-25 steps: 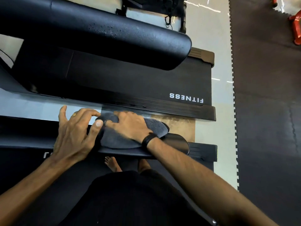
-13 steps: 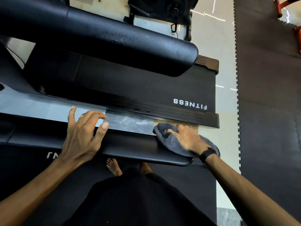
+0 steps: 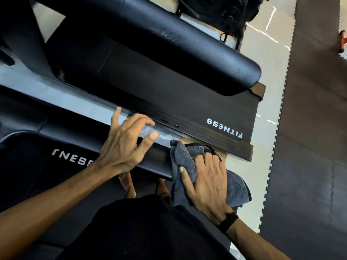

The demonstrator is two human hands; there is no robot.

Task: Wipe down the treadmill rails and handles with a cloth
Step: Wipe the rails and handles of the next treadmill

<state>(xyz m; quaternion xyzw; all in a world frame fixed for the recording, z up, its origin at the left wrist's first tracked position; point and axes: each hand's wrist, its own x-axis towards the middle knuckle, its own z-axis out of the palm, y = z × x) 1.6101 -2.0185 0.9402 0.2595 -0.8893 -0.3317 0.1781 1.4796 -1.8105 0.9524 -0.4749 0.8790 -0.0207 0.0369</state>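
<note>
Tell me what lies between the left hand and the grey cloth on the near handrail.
In the head view, only a short bare stretch of the black handrail separates the left hand from the grey cloth under the right hand.

A dark grey plush cloth (image 3: pixel 183 158) wraps the matte black padded handrail (image 3: pixel 105 141). White "FITNESS" lettering (image 3: pixel 224 127) marks the neighbouring black treadmill deck (image 3: pixel 187 102); dark interlocking floor mat (image 3: pixel 309 128) borders pale floor.

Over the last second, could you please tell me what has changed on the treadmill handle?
The right hand slid the grey cloth along the near handle from beside the left hand to its rounded end, and now wraps that end. The left hand stayed resting on the handle.
</note>
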